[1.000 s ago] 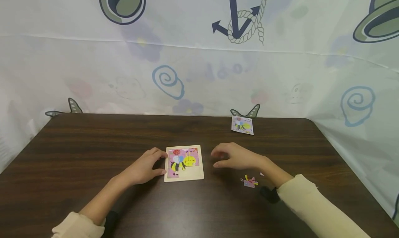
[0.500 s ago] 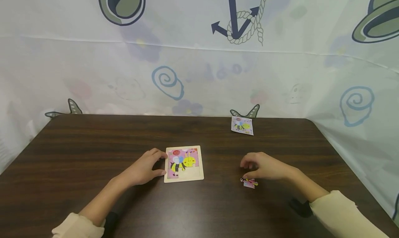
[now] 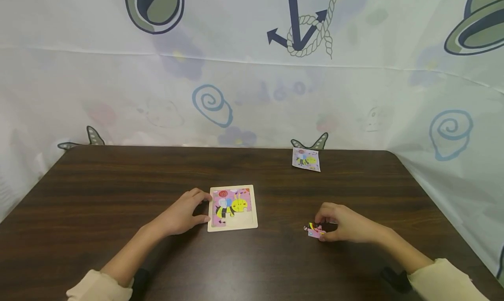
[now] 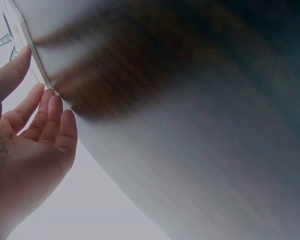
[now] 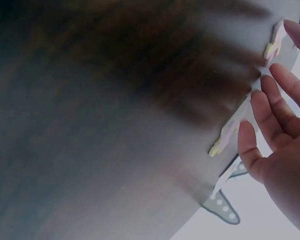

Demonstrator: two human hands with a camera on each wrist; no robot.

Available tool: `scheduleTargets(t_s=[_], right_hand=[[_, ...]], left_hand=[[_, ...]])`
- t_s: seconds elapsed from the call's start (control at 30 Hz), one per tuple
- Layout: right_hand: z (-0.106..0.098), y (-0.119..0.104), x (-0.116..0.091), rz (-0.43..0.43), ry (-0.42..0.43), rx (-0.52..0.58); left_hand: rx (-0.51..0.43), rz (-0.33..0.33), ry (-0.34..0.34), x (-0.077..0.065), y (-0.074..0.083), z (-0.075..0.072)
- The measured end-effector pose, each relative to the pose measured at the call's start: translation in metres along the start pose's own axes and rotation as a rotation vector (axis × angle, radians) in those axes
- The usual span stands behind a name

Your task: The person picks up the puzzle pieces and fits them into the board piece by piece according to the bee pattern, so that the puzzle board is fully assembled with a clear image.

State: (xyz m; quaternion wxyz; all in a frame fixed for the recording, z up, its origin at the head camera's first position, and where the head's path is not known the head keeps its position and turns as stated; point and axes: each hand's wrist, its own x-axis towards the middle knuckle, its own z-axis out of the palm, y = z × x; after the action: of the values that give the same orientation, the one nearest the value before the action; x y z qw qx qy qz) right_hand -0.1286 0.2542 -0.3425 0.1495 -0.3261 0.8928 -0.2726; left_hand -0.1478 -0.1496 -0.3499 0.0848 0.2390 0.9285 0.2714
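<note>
A square wooden puzzle board [image 3: 232,227] with a bee picture lies mid-table, its lower right part showing bare wood. My left hand [image 3: 183,211] rests at the board's left edge, thumb and fingertips touching it, well apart. Over on the right, a pink jigsaw piece [image 3: 313,232] lies on the table. The thumb and forefinger of my right hand [image 3: 346,223] pinch this piece from two sides. Another puzzle piece [image 5: 226,137] shows beyond the little finger in the right wrist view; the hand hides it from the head view.
A small picture card [image 3: 306,159] of the same bee lies near the back edge of the dark wooden table [image 3: 138,174]. Behind the table hangs a pale patterned cloth [image 3: 252,73].
From beside the board my right hand has moved right and toward me, down to the pink jigsaw piece. The left hand and the board have stayed in place.
</note>
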Motion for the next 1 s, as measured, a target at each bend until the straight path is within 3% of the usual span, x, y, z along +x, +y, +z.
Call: scheduleTargets(t_s=[0.43, 1.0], right_hand=[[0.012, -0.001, -0.005, 0.020, 0.106, -0.121], [0.017, 0.001, -0.004, -0.004, 0.132, -0.135]], left_hand=[[-0.004, 0.001, -0.004, 0.000, 0.001, -0.001], [-0.009, 0.011, 0.000, -0.001, 0.001, -0.001]])
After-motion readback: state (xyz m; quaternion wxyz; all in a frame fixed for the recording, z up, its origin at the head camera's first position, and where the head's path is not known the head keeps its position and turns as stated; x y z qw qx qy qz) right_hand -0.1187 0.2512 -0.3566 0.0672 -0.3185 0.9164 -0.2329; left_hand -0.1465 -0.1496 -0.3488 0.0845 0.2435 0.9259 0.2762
